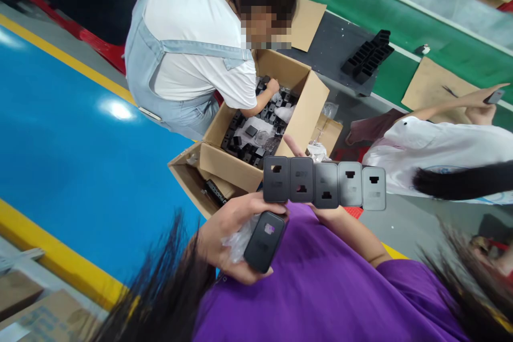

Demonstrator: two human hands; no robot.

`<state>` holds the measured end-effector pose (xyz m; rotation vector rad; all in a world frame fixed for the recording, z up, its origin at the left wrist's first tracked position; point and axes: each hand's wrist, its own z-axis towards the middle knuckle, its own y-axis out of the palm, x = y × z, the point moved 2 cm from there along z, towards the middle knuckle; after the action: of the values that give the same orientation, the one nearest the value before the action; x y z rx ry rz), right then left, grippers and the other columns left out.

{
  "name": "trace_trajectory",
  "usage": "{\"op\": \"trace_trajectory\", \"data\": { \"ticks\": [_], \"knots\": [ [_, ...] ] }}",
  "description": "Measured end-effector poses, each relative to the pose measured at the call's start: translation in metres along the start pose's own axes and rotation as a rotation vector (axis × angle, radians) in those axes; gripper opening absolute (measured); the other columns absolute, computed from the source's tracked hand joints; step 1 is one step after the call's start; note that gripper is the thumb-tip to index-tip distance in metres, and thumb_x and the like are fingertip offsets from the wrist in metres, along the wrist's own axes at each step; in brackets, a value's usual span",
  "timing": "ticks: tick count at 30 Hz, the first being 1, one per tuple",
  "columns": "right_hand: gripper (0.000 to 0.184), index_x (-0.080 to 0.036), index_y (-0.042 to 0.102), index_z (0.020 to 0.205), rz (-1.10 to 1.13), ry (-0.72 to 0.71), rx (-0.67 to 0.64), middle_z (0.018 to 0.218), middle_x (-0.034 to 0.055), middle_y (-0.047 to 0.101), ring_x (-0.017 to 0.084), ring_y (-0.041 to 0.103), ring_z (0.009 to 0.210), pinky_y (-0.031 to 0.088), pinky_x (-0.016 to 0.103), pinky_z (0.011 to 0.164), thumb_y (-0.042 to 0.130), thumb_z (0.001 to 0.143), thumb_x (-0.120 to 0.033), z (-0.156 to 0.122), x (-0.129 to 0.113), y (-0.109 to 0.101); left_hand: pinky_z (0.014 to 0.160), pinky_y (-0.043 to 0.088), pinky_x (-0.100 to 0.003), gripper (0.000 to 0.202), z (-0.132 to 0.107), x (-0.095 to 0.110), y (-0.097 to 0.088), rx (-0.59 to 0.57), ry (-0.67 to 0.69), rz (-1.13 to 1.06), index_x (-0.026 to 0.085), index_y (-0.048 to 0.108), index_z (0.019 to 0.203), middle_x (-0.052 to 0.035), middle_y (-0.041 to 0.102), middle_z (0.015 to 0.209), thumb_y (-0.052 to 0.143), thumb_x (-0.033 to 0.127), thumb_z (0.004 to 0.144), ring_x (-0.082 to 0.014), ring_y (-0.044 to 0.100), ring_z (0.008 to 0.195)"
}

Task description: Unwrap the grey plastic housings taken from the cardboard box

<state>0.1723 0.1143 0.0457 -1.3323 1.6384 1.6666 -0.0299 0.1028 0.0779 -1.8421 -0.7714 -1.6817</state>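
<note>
My left hand (230, 235) is closed around a single black charger block (264, 240) and a crumpled clear plastic bag (238, 243), just above my purple shirt. My right hand (326, 212) is closed on a row of several dark charger blocks (324, 184) held side by side with their port faces up. Most of that hand is hidden behind the row, with one finger (294, 145) sticking out above it. The two hands are close together, and the single block sits just below the left end of the row.
A person in a white T-shirt and denim overalls (192, 48) reaches into an open cardboard box (308, 101) full of black charger blocks. A smaller open box (192, 176) lies beside it. Another person's arm (460, 104) shows at right. Black trays (366, 56) lie farther back.
</note>
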Motion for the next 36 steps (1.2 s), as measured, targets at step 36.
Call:
{"op": "trace_trajectory", "data": {
  "ticks": [36],
  "knots": [
    [0.052,-0.033,0.062,0.133,0.259,0.286,0.087,0.073,-0.0063,0.068,0.012,0.06,0.058,0.055,0.028,0.065,0.052,0.084,-0.019,0.036,0.034,0.006,0.091,0.061,-0.036,0.062,-0.026,0.0,-0.024,0.048,0.207,0.297,0.031,0.055,0.135,-0.0044,0.071,0.121,0.07,0.03,0.075,-0.0252,0.074,0.104]
  ]
}}
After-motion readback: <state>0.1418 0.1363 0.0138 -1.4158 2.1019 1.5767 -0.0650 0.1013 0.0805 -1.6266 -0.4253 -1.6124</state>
